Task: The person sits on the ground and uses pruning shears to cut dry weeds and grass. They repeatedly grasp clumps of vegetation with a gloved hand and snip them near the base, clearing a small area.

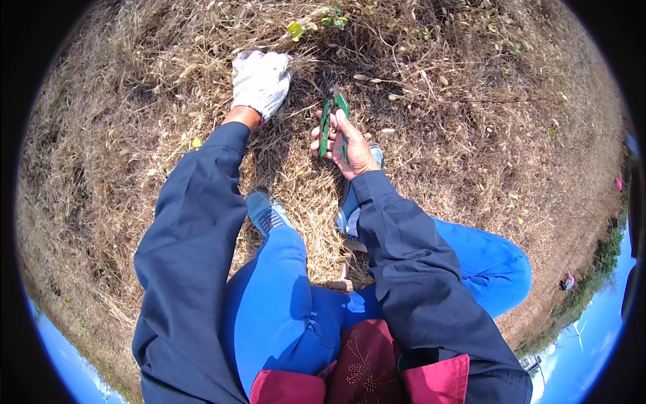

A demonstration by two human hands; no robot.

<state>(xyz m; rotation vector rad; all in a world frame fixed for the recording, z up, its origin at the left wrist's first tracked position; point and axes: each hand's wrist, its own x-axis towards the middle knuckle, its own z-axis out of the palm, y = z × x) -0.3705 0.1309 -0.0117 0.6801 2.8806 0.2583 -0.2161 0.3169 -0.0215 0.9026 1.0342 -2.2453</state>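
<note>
My left hand (pixel 262 83) wears a white knitted glove and rests in dry, tangled vines (pixel 202 48) at the upper centre. Its fingers are hidden, so whether it grips any stems cannot be told. To its right, my bare right hand (pixel 353 146) holds green-handled pruning shears (pixel 342 103). The handles are spread, with the thumb on one and the fingers around the other. The blades point away from me, low over the dark, dry litter, and are hard to make out.
My shoes (pixel 265 212) stand on flattened straw, with a low wooden seat (pixel 343 283) between my legs. Dry vines and grass spread all round, with a few green leaves (pixel 295 30). Far off at the right edge is another person (pixel 568 281), near green bushes and a wind turbine (pixel 579 334).
</note>
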